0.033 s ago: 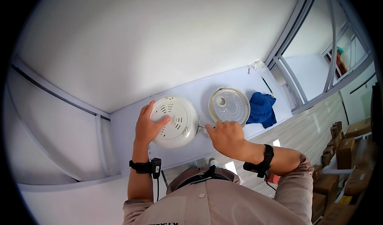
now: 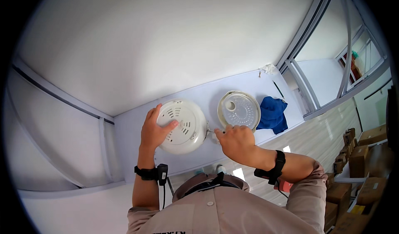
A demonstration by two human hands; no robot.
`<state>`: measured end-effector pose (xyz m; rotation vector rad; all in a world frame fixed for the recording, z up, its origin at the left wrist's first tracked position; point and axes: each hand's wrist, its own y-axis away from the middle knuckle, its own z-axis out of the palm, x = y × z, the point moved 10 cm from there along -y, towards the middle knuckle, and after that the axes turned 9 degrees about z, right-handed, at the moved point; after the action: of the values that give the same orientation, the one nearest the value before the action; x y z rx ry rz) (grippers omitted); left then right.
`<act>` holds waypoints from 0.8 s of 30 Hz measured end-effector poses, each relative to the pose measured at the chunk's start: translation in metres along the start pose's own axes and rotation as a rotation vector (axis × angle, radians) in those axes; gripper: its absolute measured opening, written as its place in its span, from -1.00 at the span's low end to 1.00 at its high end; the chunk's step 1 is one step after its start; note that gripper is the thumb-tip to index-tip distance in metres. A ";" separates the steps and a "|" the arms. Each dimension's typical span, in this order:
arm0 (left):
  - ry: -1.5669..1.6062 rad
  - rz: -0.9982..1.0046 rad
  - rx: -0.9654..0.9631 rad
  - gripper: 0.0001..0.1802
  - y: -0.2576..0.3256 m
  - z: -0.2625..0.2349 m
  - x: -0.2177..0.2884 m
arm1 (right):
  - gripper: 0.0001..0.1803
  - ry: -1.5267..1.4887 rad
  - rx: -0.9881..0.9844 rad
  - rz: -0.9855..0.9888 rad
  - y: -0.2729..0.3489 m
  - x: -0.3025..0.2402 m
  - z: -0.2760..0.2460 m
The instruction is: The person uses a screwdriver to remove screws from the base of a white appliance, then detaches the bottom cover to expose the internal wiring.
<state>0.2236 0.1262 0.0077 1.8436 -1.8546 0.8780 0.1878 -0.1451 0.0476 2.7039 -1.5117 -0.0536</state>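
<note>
A white round appliance [image 2: 187, 144], which looks like a rice cooker body, lies with its slotted base facing up. My left hand [image 2: 156, 128] grips it at the left, thumb across the vent slots and fingers along the far rim. In my right hand [image 2: 237, 142] is a thin tool, apparently a screwdriver [image 2: 211, 130]. Its metal shaft points left and meets the appliance's right side by a small bracket; the fist hides the handle. Just beyond that hand lies a round lid [image 2: 241, 108] with a clear dimpled inner plate and a round cup near one edge.
A crumpled blue cloth [image 2: 273, 111] lies right of the lid. Farther back are a dark thin pen-like stick [image 2: 278, 89] and white crumpled tissue [image 2: 268, 68]. A white wall [image 2: 166, 43] bounds the table's far side. Cardboard boxes [image 2: 359, 161] stand at lower right.
</note>
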 end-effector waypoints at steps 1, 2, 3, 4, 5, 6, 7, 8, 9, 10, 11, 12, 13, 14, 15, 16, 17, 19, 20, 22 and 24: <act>-0.009 0.012 0.003 0.03 -0.001 0.001 0.000 | -0.67 0.007 0.004 -0.006 -0.001 0.000 -0.001; -0.026 0.028 0.002 0.03 -0.002 -0.001 0.005 | -0.65 0.007 0.012 -0.009 -0.002 0.000 -0.002; -0.011 0.009 -0.005 0.00 -0.002 -0.002 0.007 | -0.64 0.006 0.019 -0.011 -0.003 0.000 -0.003; 0.004 -0.011 -0.011 -0.02 -0.001 -0.004 0.012 | -0.62 0.019 0.033 -0.016 -0.003 0.000 -0.002; 0.019 -0.028 -0.018 -0.05 -0.001 -0.005 0.016 | -0.61 0.030 0.047 -0.018 -0.004 0.000 -0.001; 0.018 -0.040 -0.015 -0.05 0.000 -0.005 0.015 | -0.59 0.042 0.061 -0.021 -0.004 0.001 0.001; 0.017 -0.052 -0.012 -0.05 0.001 -0.006 0.015 | -0.57 -0.004 0.076 -0.032 -0.003 0.003 0.003; 0.018 -0.064 -0.007 -0.05 0.001 -0.007 0.014 | -0.56 -0.048 0.090 -0.044 -0.001 0.010 0.006; 0.025 -0.062 -0.005 -0.05 0.001 -0.007 0.014 | -0.54 -0.091 0.105 -0.057 0.000 0.015 0.009; 0.032 -0.060 -0.003 -0.05 0.001 -0.007 0.014 | -0.53 -0.120 0.116 -0.043 0.001 0.020 0.013; 0.036 -0.057 -0.005 -0.05 0.000 -0.005 0.014 | -0.52 -0.152 0.127 -0.024 0.004 0.024 0.019; 0.034 -0.047 -0.004 -0.06 0.000 -0.005 0.013 | -0.50 -0.183 0.138 -0.010 0.005 0.027 0.025; 0.031 -0.038 -0.001 -0.06 0.000 -0.006 0.012 | -0.49 -0.297 0.155 0.006 0.006 0.032 0.032; 0.030 -0.025 -0.005 -0.06 -0.001 -0.004 0.012 | -0.48 -0.411 0.170 0.029 0.008 0.037 0.041; 0.032 -0.021 -0.006 -0.06 -0.001 -0.004 0.012 | -0.47 -0.526 0.186 0.050 0.009 0.041 0.053; 0.035 -0.015 -0.006 -0.07 -0.001 -0.004 0.013 | -0.47 -0.661 0.218 0.039 0.010 0.043 0.066; 0.035 -0.010 -0.009 -0.07 -0.002 -0.003 0.014 | -0.46 -0.799 0.249 0.030 0.010 0.045 0.083; 0.050 -0.004 -0.029 -0.07 -0.004 0.000 0.014 | -0.46 -1.097 0.233 0.037 0.012 0.046 0.116; 0.054 -0.003 -0.034 -0.06 -0.005 -0.001 0.014 | -0.46 -1.261 0.182 0.045 0.010 0.040 0.125; 0.026 0.006 -0.049 -0.05 -0.007 0.002 0.012 | -0.47 -1.242 0.166 0.061 0.013 0.041 0.131; 0.003 -0.002 -0.056 -0.04 -0.003 -0.002 0.008 | -0.48 -0.883 0.217 0.057 0.015 0.042 0.081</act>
<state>0.2260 0.1217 0.0156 1.8099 -1.8559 0.8188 0.1926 -0.1901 -0.0327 2.9537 -1.8275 -1.2975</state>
